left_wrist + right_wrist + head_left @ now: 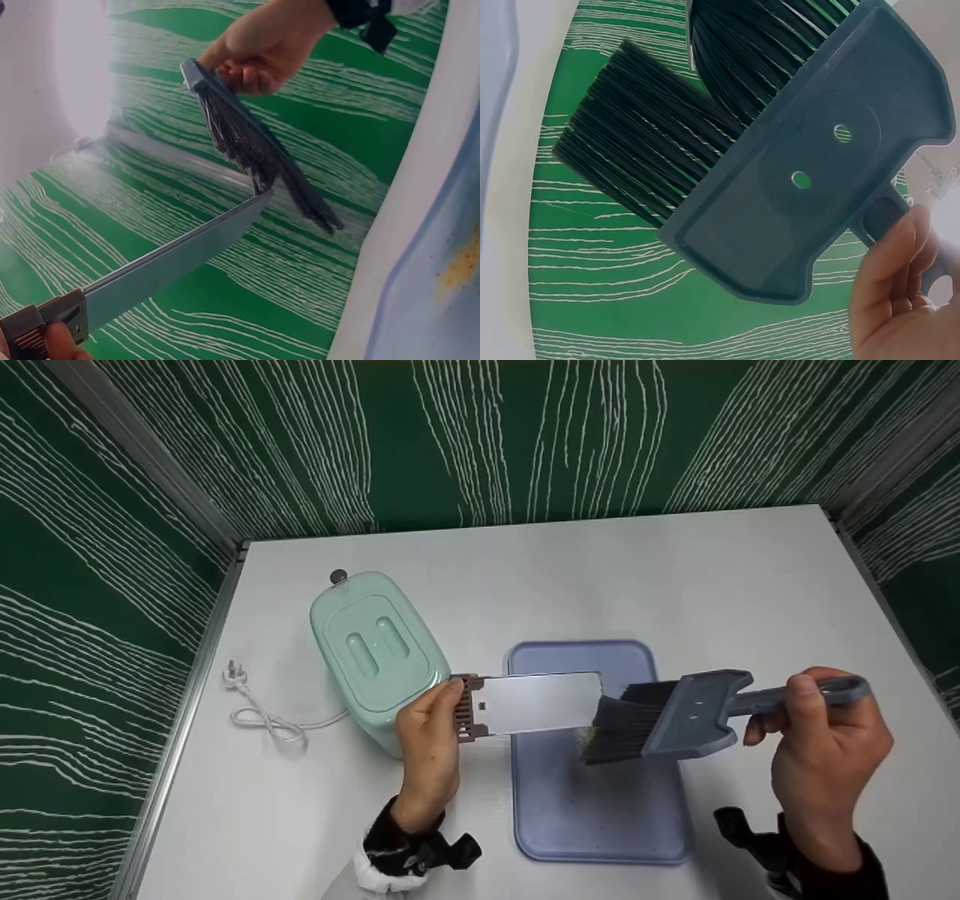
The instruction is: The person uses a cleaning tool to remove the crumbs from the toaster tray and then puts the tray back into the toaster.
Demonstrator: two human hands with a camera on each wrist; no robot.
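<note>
My left hand (429,742) pinches the brown slotted end of a flat metal crumb tray (544,703) between thumb and fingers. The tray is held out level above a blue plastic tray (600,832). In my right hand (832,757) I grip the handle of a grey-blue hand brush (697,716). Its dark bristles (652,127) touch the far end of the crumb tray, some bending against its edge. Yellowish crumbs (459,266) lie on the blue tray in the left wrist view; the brush hides part of that tray in the head view.
A mint-green toaster (379,652) with a lid on top stands just beyond my left hand. Its white cord (262,716) lies looped on the white table (720,585), ending in a plug (235,673). Green, white-streaked walls (517,442) border the table at the back and sides.
</note>
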